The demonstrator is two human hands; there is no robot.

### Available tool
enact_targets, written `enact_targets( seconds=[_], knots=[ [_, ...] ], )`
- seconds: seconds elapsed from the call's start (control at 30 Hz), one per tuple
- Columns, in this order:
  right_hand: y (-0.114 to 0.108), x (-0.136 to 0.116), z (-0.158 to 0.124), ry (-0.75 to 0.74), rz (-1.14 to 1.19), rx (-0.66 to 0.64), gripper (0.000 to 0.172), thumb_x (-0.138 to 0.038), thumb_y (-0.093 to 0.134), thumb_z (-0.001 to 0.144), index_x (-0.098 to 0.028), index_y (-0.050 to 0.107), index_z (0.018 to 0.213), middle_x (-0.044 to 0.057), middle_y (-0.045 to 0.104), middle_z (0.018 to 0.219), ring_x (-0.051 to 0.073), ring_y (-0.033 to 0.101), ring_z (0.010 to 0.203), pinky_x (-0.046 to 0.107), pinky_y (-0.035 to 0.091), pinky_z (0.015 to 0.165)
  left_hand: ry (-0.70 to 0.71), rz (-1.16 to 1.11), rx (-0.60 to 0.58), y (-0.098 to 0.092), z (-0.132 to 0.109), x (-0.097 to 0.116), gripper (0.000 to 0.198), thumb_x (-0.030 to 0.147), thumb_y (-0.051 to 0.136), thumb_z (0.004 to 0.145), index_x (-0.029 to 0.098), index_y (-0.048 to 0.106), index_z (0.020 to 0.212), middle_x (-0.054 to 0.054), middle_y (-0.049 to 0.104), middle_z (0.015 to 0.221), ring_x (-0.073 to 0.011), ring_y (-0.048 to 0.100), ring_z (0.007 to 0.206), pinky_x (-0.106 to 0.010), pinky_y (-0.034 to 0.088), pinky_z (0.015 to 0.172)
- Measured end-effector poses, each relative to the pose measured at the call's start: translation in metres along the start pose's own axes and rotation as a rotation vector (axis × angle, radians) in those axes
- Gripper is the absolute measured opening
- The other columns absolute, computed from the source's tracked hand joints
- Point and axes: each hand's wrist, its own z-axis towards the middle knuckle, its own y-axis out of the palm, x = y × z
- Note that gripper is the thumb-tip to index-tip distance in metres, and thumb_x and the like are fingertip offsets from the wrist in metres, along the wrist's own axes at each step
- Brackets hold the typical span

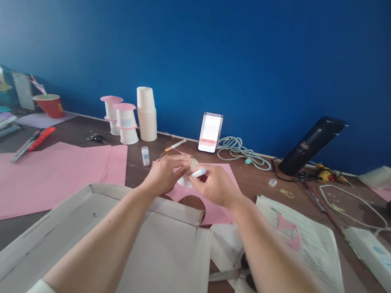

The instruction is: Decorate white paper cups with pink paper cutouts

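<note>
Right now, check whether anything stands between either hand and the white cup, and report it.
Nothing visible blocks the left hand; it is against the white cup. The right hand holds a white stick close by the cup; nothing else shows between them, though the hands hide part of the cup.

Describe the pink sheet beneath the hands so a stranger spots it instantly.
Start at the blue wall, then drop to the phone upright before it. On the brown table, nearer than the phone, the pink sheet lies beneath the left hand and right hand. Unlike the larger pink sheets at left, it has a rounded cut-out.
</note>
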Motion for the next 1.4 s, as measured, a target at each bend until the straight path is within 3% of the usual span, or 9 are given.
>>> enact_targets(
  seconds=[0.13,0.3,0.43,0.63,0.9,1.03,1.13,1.27,1.4],
  knots=[
    [-0.013,0.009,0.003,-0.042,0.135,0.072,0.023,-0.030,0.052,0.082,-0.017,0.070,0.079,0.001,0.067,0.073,0.014,0.056,0.067,0.024,0.039,0.061,-0.027,0.003,0.019,0.001,0.000,0.001,0.029,0.040,0.045,0.090,0.032,0.068,0.105,0.001,0.063,0.123,-0.0210,0.053,0.119,-0.043,0.041,0.101],
    [-0.018,0.023,0.008,0.023,0.203,0.204,0.025,-0.035,0.052,0.081,-0.016,0.069,0.079,0.001,0.064,0.068,0.013,0.054,0.062,0.024,0.038,0.058,-0.065,0.010,0.012,0.002,-0.002,0.000,0.030,0.043,0.045,0.090,0.032,0.068,0.106,0.002,0.061,0.124,-0.0217,0.053,0.118,-0.042,0.044,0.097],
    [-0.014,0.034,0.015,0.118,0.240,0.350,0.029,-0.040,0.054,0.079,-0.016,0.069,0.076,0.001,0.060,0.060,0.012,0.051,0.056,0.024,0.038,0.056,-0.060,0.037,0.019,0.002,-0.001,0.000,0.031,0.043,0.044,0.090,0.032,0.067,0.107,0.002,0.061,0.125,-0.0222,0.051,0.119,-0.043,0.042,0.098],
    [-0.003,0.050,0.021,0.235,0.433,0.443,0.031,-0.044,0.058,0.075,-0.015,0.067,0.076,0.000,0.057,0.055,0.012,0.050,0.052,0.024,0.037,0.051,-0.006,0.106,0.036,0.003,-0.001,-0.001,0.030,0.047,0.056,0.083,0.030,0.068,0.105,0.000,0.058,0.128,-0.0239,0.050,0.120,-0.046,0.036,0.103],
    [0.020,0.069,0.025,0.393,0.995,0.473,0.026,-0.037,0.068,0.064,-0.014,0.063,0.076,-0.005,0.047,0.054,0.007,0.039,0.045,0.021,0.028,0.042,-0.072,0.064,0.057,0.011,-0.002,-0.002,0.033,0.043,0.063,0.079,0.028,0.066,0.108,-0.003,0.063,0.120,-0.0232,0.056,0.112,-0.041,0.044,0.098],
    [0.026,0.076,0.026,0.439,1.094,0.468,0.026,-0.033,0.066,0.062,-0.014,0.062,0.079,-0.006,0.045,0.055,0.006,0.036,0.044,0.021,0.027,0.040,-0.115,-0.017,0.161,0.001,-0.002,0.000,0.037,0.042,0.062,0.079,0.032,0.061,0.115,0.000,0.062,0.122,-0.0218,0.057,0.111,-0.038,0.045,0.097],
    [0.026,0.080,0.026,0.449,1.146,0.476,0.026,-0.031,0.067,0.061,-0.013,0.062,0.079,-0.006,0.045,0.055,0.005,0.035,0.044,0.020,0.026,0.040,-0.218,-0.031,0.340,-0.013,-0.003,0.001,0.047,0.043,0.059,0.081,0.033,0.053,0.125,-0.002,0.058,0.127,-0.0223,0.055,0.112,-0.038,0.046,0.096],
    [0.025,0.082,0.026,0.446,1.164,0.481,0.024,-0.032,0.069,0.060,-0.014,0.060,0.073,-0.005,0.046,0.055,0.006,0.035,0.045,0.021,0.025,0.039,-0.222,0.086,0.534,-0.029,-0.003,0.007,0.043,0.041,0.060,0.080,0.030,0.056,0.122,-0.003,0.058,0.121,-0.0215,0.054,0.111,-0.037,0.043,0.098],
    [0.028,0.082,0.026,0.447,1.137,0.473,0.023,-0.033,0.070,0.060,-0.015,0.059,0.072,-0.006,0.046,0.053,0.006,0.035,0.043,0.021,0.023,0.039,-0.191,0.267,0.584,-0.039,-0.003,0.020,0.037,0.035,0.061,0.077,0.025,0.062,0.113,-0.006,0.056,0.114,-0.0225,0.052,0.112,-0.036,0.043,0.098]
  ],
)
